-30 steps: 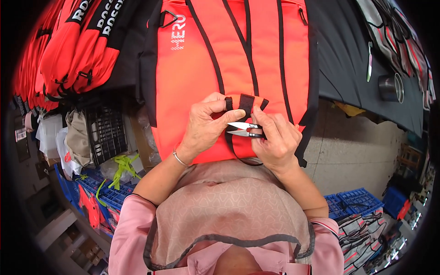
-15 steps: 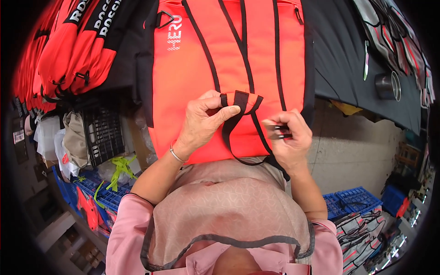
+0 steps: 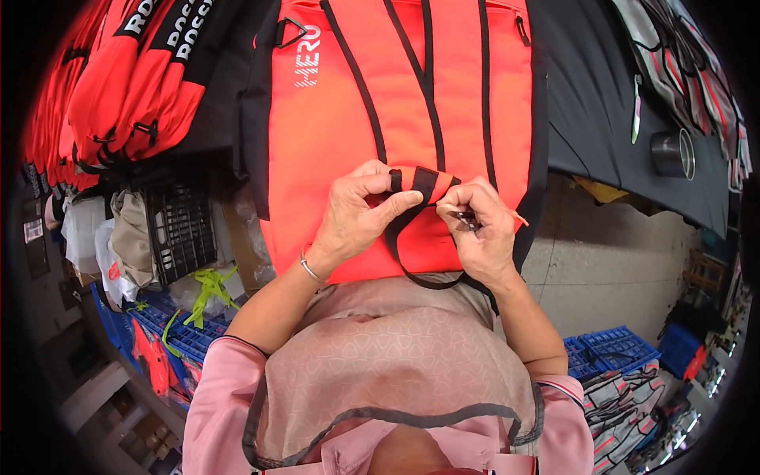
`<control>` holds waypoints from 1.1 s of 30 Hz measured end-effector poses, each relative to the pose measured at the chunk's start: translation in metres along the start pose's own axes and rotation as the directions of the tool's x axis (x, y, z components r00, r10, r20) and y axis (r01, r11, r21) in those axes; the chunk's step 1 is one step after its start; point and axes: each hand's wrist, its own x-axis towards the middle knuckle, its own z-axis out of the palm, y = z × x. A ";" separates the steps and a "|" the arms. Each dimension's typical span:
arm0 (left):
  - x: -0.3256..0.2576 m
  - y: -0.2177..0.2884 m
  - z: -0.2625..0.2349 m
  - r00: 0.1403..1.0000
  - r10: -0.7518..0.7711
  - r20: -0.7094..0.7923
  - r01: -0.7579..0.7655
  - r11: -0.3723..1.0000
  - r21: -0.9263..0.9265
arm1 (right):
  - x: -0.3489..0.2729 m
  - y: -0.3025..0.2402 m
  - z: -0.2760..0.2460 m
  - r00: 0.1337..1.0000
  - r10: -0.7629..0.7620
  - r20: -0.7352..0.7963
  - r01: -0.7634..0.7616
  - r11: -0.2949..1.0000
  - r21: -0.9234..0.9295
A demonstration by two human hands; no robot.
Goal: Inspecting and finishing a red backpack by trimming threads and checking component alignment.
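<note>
A bright orange-red backpack [image 3: 317,150] with black sides lies in front of me, its black-edged shoulder straps [image 3: 457,95] running down the middle. My left hand [image 3: 364,210] is closed on the strap end [image 3: 426,184], an orange piece with black webbing across it, thumb on top. Black webbing [image 3: 408,265] loops below. My right hand [image 3: 483,237] is closed around small dark thread snips [image 3: 467,222]; its fingertips touch the right corner of the same strap end. Most of the snips is hidden in the palm.
Several orange-red bags [image 3: 131,111] are heaped at the far left. On the dark table at right are a metal cup [image 3: 671,154], a toothbrush [image 3: 636,109] and grey pieces [image 3: 673,55]. Blue crates [image 3: 613,348] stand low at right; a black crate [image 3: 180,233] is at left.
My right hand has moved up and left to the strap end, and the snips have turned in its fingers. My left hand keeps its grip, shifted slightly right with the backpack in view.
</note>
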 end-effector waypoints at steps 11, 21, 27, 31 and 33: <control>0.002 -0.001 0.000 1.000 0.000 0.001 0.000 0.999 -0.033 | 0.024 0.005 0.015 0.979 -0.175 -0.103 0.162 0.978 -0.128; 0.007 -0.021 -0.009 0.998 -0.061 0.015 0.061 0.998 -0.030 | -0.019 -0.019 -0.034 0.908 0.386 0.161 -0.414 0.883 0.221; 0.003 -0.011 -0.010 0.998 -0.061 0.025 0.064 0.987 -0.149 | -0.051 -0.006 -0.123 0.924 0.298 0.239 -0.344 0.920 0.185; -0.015 0.011 -0.039 0.978 0.152 0.144 -0.183 0.955 0.233 | -0.039 -0.014 -0.138 0.826 0.391 -0.406 -0.493 0.850 -0.184; -0.025 0.020 -0.057 0.941 0.259 0.218 -0.311 0.916 0.254 | -0.041 -0.008 -0.148 0.823 0.351 -0.447 -0.502 0.817 -0.283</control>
